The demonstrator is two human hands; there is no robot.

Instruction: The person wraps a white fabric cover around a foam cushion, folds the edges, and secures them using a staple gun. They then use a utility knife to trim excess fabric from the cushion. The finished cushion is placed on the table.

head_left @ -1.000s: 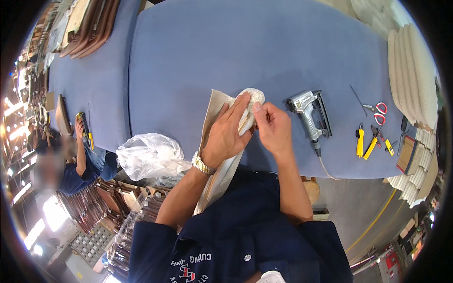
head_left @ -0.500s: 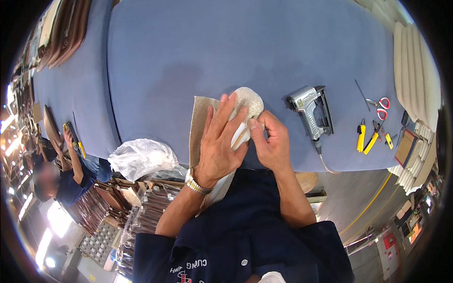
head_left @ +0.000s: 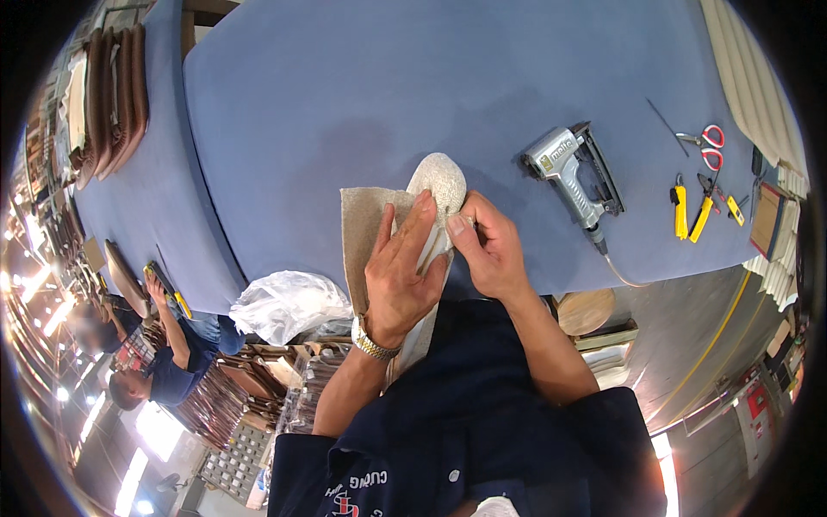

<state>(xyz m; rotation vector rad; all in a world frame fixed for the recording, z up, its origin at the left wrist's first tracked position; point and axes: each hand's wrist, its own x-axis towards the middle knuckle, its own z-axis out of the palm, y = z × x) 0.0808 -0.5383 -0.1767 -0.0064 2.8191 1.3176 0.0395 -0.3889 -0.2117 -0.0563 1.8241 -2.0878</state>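
Observation:
A beige fabric-covered padded piece with a rounded far end lies at the near side of the blue worktable. Its loose fabric flap spreads out on the left, and a white strip shows along the middle. My left hand rests flat on the piece with fingers stretched out, covering much of it. At the right edge, just below the rounded end, my right hand pinches the fabric between thumb and forefinger. The fabric beneath my fingers is partly hidden.
Right of my hands lies a silver staple gun with a hose. Beyond it are red-handled scissors, a yellow cutter and stacked beige pads. A white plastic bag sits left; a co-worker stands farther left.
The whole view has turned slightly, so the tools appear farther right and a second person shows at the left. Both hands keep much the same hold on the padded piece.

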